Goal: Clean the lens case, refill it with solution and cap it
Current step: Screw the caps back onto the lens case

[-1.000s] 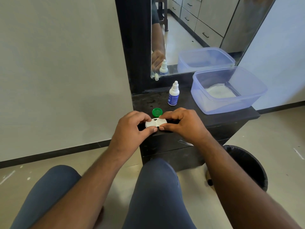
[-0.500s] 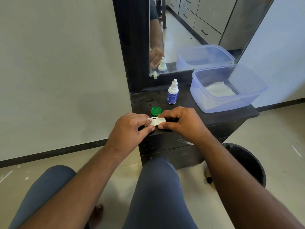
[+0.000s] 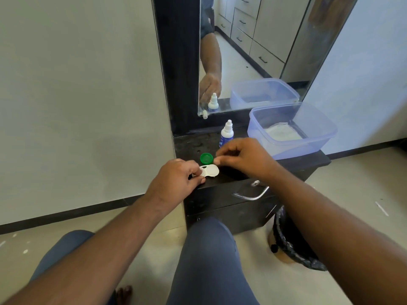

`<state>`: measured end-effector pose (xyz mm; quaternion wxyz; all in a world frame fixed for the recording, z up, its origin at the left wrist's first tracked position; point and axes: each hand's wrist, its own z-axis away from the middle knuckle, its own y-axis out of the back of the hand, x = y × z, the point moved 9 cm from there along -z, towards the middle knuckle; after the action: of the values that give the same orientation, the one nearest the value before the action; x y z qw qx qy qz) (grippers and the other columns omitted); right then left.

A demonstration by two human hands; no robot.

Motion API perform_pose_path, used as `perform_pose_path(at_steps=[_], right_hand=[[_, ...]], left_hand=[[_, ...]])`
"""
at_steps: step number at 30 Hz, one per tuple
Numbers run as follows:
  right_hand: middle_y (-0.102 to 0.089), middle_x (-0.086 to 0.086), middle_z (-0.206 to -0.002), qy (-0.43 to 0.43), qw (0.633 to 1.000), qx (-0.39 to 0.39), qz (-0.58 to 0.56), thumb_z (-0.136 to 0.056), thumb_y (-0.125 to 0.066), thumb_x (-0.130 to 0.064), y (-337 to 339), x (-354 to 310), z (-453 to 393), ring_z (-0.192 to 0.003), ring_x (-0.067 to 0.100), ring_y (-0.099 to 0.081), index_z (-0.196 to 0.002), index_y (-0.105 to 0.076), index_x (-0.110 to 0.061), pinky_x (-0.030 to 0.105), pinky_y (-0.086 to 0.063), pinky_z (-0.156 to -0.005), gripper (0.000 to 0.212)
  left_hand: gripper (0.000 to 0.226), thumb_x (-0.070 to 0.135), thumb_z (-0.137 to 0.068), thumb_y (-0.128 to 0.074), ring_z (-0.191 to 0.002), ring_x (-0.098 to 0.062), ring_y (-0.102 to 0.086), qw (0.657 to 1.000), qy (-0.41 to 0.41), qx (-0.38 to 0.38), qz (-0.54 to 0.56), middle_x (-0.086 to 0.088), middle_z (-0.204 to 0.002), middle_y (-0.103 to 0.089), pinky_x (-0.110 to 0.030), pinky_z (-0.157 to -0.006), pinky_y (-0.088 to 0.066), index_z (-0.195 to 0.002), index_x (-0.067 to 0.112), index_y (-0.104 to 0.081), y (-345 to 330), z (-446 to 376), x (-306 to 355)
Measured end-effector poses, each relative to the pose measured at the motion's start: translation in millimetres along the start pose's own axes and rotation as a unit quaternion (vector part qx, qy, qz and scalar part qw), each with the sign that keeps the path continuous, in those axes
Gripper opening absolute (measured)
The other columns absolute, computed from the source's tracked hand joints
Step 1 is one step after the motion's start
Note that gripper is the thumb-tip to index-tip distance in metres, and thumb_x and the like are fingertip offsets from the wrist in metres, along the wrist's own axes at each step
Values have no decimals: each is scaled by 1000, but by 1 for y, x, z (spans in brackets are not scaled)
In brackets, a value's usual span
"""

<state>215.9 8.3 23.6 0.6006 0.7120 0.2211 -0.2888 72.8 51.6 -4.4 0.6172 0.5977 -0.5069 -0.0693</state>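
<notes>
Left hand (image 3: 176, 179) at frame centre, fingers pinched on the left end of the white lens case (image 3: 209, 171) at the dark counter's (image 3: 308, 160) front edge. Just above, right hand (image 3: 244, 156) with thumb and forefinger closed, contents impossible to tell, beside the green cap (image 3: 206, 158). Farther up, solution bottle (image 3: 226, 134) upright, plastic tub (image 3: 293, 130) at centre right.

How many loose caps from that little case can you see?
1: a green cap on the dark cabinet top, just behind the white lens case. The right hand may hide another.

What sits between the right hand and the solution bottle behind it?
Nothing visible. The solution bottle stands upright just behind the right hand, with only bare dark counter around it. The green cap lies to the left, off that line.
</notes>
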Motion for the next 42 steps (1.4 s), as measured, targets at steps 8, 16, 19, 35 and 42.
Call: perform_pose_path(at_steps=[8, 16, 19, 35, 42], right_hand=[[-51, 3, -139, 159, 888, -186, 389, -84, -64, -3, -38, -41, -32, -125, 23, -49, -135, -49, -20, 32, -43, -99, 55], [-60, 3, -122, 137, 868, -265, 396, -84, -62, -8, -53, -27, -31, -114, 23, -54, -121, -58, -19, 33, -44, -95, 38], [-62, 6, -118, 107, 880, -253, 387, -86, -63, -12, -48, -23, -31, -110, 25, -56, -117, -62, -15, 30, -44, -88, 31], [-61, -11, -98, -16, 989, -136, 55, -82, -72, -17, -23, 8, 0, -94, 9, -55, -98, -66, -23, 17, -41, -77, 18], [-58, -4, -118, 3, 983, -165, 85, -81, -72, -16, -25, 1, -1, -104, 10, -55, -108, -55, -27, 17, -45, -85, 33]], left_hand=[[25, 27, -81, -75, -83, -18, -65, 998, 61, -10, 8, -5, -101, -74, -35, -75, -53, -103, 15, -75, 6, 2, 0], [27, 26, -84, -73, -77, -10, -57, 997, 70, -11, 8, -5, -103, -74, -18, -62, -41, -108, 14, -73, 5, 7, 1], [27, 26, -84, -73, -79, -10, -57, 997, 71, -9, 3, -6, -106, -73, -19, -63, -43, -109, 15, -73, 4, 8, 0], [23, 25, -84, -73, -86, -14, -64, 998, 52, -11, 24, -2, -104, -74, -36, -76, -54, -104, 15, -75, 4, 8, 1], [27, 23, -84, -73, -89, -16, -63, 998, 60, -9, 28, -4, -106, -73, -30, -76, -52, -109, 14, -73, 5, 8, 1]])
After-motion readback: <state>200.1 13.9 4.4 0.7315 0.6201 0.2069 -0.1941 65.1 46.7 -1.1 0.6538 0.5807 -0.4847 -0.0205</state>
